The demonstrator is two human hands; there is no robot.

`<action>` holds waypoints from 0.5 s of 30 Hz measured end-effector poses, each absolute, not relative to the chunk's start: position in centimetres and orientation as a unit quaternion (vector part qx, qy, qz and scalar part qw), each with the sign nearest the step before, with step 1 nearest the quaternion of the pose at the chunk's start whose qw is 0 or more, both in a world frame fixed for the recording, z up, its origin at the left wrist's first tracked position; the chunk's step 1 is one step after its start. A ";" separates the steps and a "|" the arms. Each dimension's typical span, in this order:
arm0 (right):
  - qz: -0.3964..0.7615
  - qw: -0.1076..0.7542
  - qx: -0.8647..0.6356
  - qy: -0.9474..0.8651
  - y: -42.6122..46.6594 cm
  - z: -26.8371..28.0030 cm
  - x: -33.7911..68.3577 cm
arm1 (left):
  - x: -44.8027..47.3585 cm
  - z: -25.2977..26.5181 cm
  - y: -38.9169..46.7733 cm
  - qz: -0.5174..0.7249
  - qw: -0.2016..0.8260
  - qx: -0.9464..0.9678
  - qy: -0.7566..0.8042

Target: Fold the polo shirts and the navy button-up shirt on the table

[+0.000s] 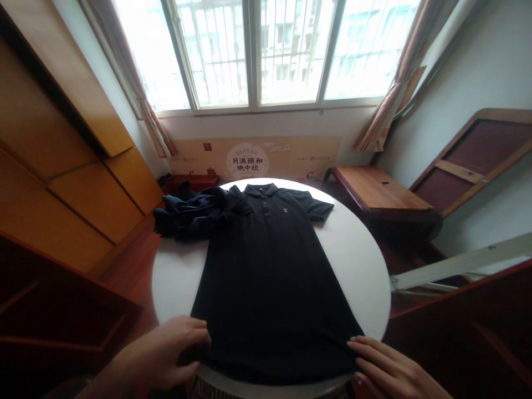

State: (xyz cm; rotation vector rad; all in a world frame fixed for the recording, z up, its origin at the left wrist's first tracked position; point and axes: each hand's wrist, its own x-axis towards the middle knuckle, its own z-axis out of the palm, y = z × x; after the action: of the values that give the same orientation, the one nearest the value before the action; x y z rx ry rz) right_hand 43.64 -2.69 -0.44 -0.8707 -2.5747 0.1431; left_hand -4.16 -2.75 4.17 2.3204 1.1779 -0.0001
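Note:
A black short-sleeved polo shirt [274, 277] lies spread out on a round white table [374, 277], its collar at the far side and its hem at the near edge. My left hand [168, 349] is closed at the hem's left corner, with curled fingers on the fabric. At the right corner, the fingers and thumb of my right hand [390, 363] pinch the hem. A crumpled pile of dark clothes [189, 213] sits at the table's far left and covers the shirt's left sleeve area.
Beyond the table stands a low wooden side table [382, 185] at the right. Wooden cabinets [83, 199] line the left wall. A printed cardboard panel [291, 152] leans below the window [286, 50]. Dark wooden furniture flanks me on both sides.

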 end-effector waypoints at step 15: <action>0.091 0.093 -0.332 -0.934 18.3 0.9 25.5 | 3.6 7.0 23.0 0.182 0.008 0.790 0.586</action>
State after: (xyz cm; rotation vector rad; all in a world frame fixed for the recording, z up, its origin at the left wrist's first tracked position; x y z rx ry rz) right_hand 25.45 18.27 0.94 -0.9846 -2.7730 0.2697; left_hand 3.57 22.97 6.95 2.4677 1.8319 0.5688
